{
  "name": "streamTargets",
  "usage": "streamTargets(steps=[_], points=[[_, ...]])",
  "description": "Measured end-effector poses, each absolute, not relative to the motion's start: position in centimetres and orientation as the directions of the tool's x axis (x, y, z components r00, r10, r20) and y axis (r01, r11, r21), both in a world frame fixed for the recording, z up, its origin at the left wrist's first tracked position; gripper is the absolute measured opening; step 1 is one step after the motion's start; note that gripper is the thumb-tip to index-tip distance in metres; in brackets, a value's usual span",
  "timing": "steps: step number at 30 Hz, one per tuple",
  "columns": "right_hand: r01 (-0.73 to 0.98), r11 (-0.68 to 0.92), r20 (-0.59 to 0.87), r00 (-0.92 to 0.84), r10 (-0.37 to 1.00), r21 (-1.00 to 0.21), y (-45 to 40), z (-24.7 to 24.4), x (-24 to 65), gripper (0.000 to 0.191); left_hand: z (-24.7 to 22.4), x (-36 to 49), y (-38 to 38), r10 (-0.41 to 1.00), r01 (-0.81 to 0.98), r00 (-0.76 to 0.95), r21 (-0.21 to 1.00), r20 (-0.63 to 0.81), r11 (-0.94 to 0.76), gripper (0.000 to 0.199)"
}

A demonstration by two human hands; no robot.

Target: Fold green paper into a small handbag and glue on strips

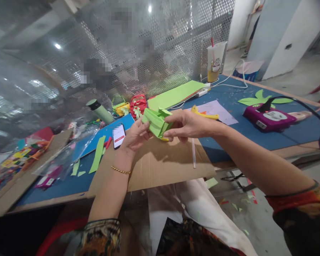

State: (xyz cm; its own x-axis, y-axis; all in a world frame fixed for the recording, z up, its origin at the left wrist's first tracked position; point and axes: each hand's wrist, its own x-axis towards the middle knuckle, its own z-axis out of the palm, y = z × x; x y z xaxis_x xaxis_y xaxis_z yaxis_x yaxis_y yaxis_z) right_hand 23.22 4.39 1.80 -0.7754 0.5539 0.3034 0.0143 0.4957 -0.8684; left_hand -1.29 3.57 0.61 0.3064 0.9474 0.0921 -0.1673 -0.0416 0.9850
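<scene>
A folded light-green paper piece point(155, 122), shaped like a small box or bag, is held up between both hands over a sheet of brown cardboard point(162, 163). My left hand point(137, 137) grips its left side, thumb on the near face. On its right side, the fingers and thumb of my right hand point(182, 125) are closed on the paper. A bit of yellow shows under the piece, close to the right fingertips. Behind it stand a small yellow-and-green bag point(122, 108) and a red one point(138, 106).
A phone point(119, 136), red pen point(108, 142) and green strips point(97, 154) lie left. Farther back are a green bottle point(102, 112), green sheets point(176, 94) and a drink cup point(214, 64). To the right sit yellow-handled scissors point(208, 115) and a purple power strip point(268, 117) with a black cable.
</scene>
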Motion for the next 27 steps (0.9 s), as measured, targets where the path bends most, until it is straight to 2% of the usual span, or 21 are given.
streamTargets(steps=[5,13,16,19,21,23,24,25,27], points=[[-0.019,0.405,0.275,-0.763,0.585,-0.914,4.3,1.6,23.0,0.034,0.7,-0.4,3.1,0.942,-0.173,0.324,0.984,0.086,-0.031,0.063],[-0.087,0.277,0.254,-0.715,0.651,-0.957,4.0,1.7,22.9,0.033,0.2,1.1,2.8,0.951,-0.278,0.283,0.960,0.124,-0.043,0.056],[-0.094,0.274,0.255,-0.723,0.642,-0.957,3.8,1.9,23.0,0.033,0.0,1.4,2.7,0.949,-0.288,0.276,0.955,0.151,-0.068,0.057],[-0.103,0.334,0.299,-0.731,0.614,-0.937,3.8,2.0,23.1,0.032,-0.2,0.9,3.0,0.957,-0.159,0.253,0.982,0.139,-0.101,0.071],[-0.079,0.376,0.309,-0.736,0.603,-0.923,3.9,1.9,23.1,0.032,0.0,0.2,3.2,0.973,0.030,0.131,0.980,0.191,-0.197,0.079],[-0.019,0.428,0.297,-0.747,0.595,-0.904,4.1,1.7,23.1,0.030,0.4,-0.7,3.3,0.916,0.280,0.002,0.879,0.400,-0.385,0.075],[0.022,0.459,0.288,-0.753,0.592,-0.888,4.2,1.6,23.1,0.029,0.7,-1.0,3.2,0.847,0.398,0.004,0.776,0.531,-0.489,0.067],[0.063,0.492,0.277,-0.761,0.586,-0.868,4.2,1.6,23.1,0.027,1.1,-1.3,2.9,0.777,0.480,0.066,0.662,0.627,-0.575,0.058],[0.146,0.553,0.250,-0.779,0.575,-0.820,4.2,1.5,23.1,0.024,1.8,-1.3,2.1,0.707,0.508,0.292,0.522,0.644,-0.685,0.040]])
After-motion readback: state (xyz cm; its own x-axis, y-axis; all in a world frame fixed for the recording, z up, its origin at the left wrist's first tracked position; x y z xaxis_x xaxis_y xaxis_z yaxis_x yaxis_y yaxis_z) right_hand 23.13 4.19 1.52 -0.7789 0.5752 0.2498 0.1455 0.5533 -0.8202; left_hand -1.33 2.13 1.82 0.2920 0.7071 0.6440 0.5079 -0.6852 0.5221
